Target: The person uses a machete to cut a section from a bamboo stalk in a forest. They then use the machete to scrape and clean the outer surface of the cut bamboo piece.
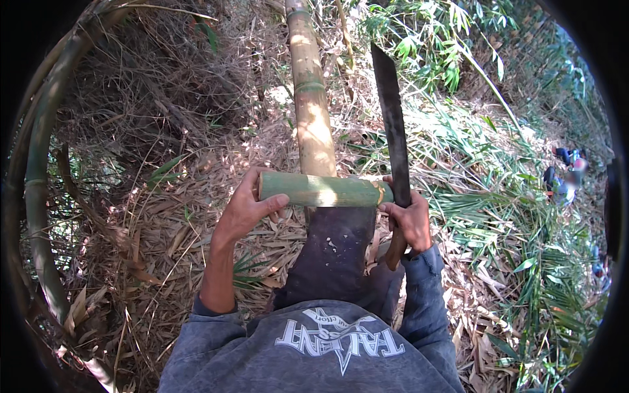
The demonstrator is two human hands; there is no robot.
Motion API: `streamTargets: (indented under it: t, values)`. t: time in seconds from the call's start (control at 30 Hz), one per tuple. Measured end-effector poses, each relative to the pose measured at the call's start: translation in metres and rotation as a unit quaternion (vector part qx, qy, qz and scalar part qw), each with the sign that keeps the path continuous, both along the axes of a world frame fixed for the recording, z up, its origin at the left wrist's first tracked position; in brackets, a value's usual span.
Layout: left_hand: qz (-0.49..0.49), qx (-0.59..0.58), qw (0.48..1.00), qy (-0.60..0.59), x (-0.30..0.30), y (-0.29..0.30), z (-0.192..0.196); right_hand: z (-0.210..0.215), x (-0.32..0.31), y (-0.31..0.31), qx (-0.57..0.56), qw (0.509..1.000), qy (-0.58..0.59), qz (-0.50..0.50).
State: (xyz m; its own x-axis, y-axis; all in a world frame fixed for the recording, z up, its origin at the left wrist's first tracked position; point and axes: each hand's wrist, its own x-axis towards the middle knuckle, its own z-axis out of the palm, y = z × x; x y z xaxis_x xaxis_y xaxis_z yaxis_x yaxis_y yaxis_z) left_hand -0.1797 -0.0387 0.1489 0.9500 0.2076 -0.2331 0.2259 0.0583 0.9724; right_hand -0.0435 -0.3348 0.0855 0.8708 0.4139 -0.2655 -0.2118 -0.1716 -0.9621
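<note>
A short green bamboo section [295,188] lies level across both of my hands, with a node near its right end. My left hand [244,211] is closed round its left end, the thumb along the near side. The fingers of my right hand [413,219] grip the right end. That same hand also holds a machete, whose dark blade [392,111] points up and away, past the bamboo's right end. Its brown wooden handle [396,249] shows below the palm. My dark-trousered leg [331,245] is under the bamboo section.
A long yellowish bamboo pole [313,111] runs away from me beyond the section. Dry leaves [177,242] cover the ground. Curved bamboo stems [42,170] rise at the left, and green foliage [419,39] hangs at the far right. Small coloured shapes [569,171] at the right edge are unclear.
</note>
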Motion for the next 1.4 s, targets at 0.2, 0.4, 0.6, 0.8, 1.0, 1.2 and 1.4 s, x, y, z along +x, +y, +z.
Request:
streamTargets:
  t: [0.2, 0.4, 0.6, 0.8, 1.0, 1.2, 1.4]
  values:
    - [0.094, 0.103, 0.984, -0.115, 0.008, -0.019, -0.009, -0.007, 0.004, 0.01, -0.109, 0.991, -0.073, -0.011]
    - [0.138, 0.203, 0.963, -0.11, -0.001, -0.03, -0.007, 0.025, -0.046, 0.006, -0.104, 0.986, -0.123, 0.04]
    - [0.121, 0.229, 0.965, -0.05, -0.037, -0.044, -0.013, 0.021, -0.083, -0.002, -0.103, 0.981, -0.132, 0.093]
    - [0.083, 0.335, 0.938, -0.031, -0.053, -0.06, -0.01, 0.032, -0.113, 0.006, -0.103, 0.969, -0.203, 0.097]
    - [0.097, 0.269, 0.957, -0.036, -0.067, -0.069, -0.018, 0.038, -0.135, 0.019, -0.091, 0.959, -0.234, 0.132]
    - [0.101, 0.174, 0.974, -0.101, -0.076, -0.08, -0.027, 0.046, -0.146, 0.015, -0.094, 0.952, -0.244, 0.156]
    - [0.096, 0.023, 0.993, -0.062, -0.08, -0.087, -0.017, 0.04, -0.15, 0.006, -0.091, 0.95, -0.252, 0.16]
